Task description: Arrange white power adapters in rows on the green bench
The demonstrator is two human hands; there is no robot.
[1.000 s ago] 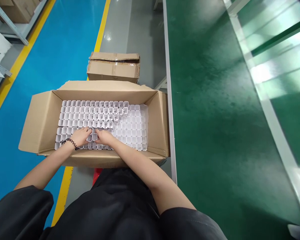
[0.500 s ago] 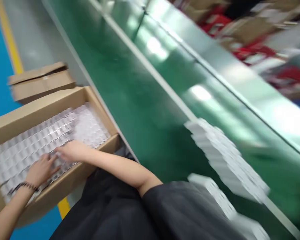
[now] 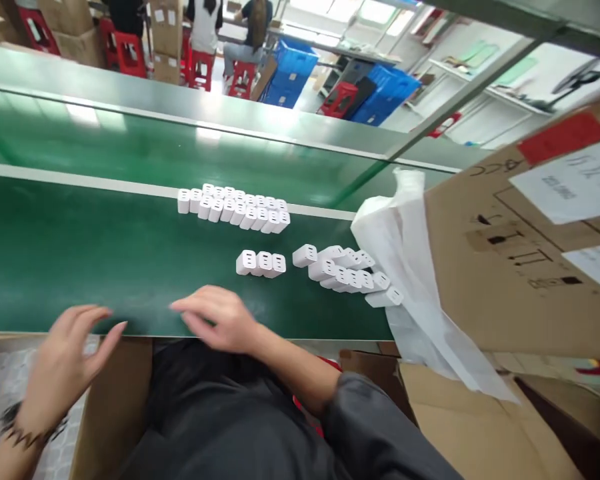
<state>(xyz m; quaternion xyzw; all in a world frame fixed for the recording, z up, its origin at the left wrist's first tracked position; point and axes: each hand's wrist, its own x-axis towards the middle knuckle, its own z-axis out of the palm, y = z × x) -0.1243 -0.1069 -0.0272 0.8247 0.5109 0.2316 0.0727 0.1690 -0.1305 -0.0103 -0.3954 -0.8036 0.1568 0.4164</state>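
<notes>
My left hand (image 3: 65, 363) hovers with fingers spread and empty over the near edge of the green conveyor belt (image 3: 80, 253), above the carton's right wall. My right hand (image 3: 219, 319) lies open, fingers stretched leftward, at the belt's near edge, holding nothing. Beyond it on the belt sit white charger plugs: a group of three (image 3: 261, 263), a long double row (image 3: 235, 207) farther off, and a loose cluster (image 3: 347, 270) to the right. A corner of the white tray of plugs (image 3: 0, 380) in the open carton shows at lower left.
A large cardboard box (image 3: 510, 267) with paper labels stands at the right, white plastic sheeting (image 3: 405, 267) draped beside it. A cardboard flap (image 3: 460, 413) lies below. Beyond the belt are red stools (image 3: 130, 50), blue crates (image 3: 293, 70) and several seated people.
My view swung from the carton on the left to the belt in front. Both hands left the tray of plugs and rose to the belt's near edge, empty.
</notes>
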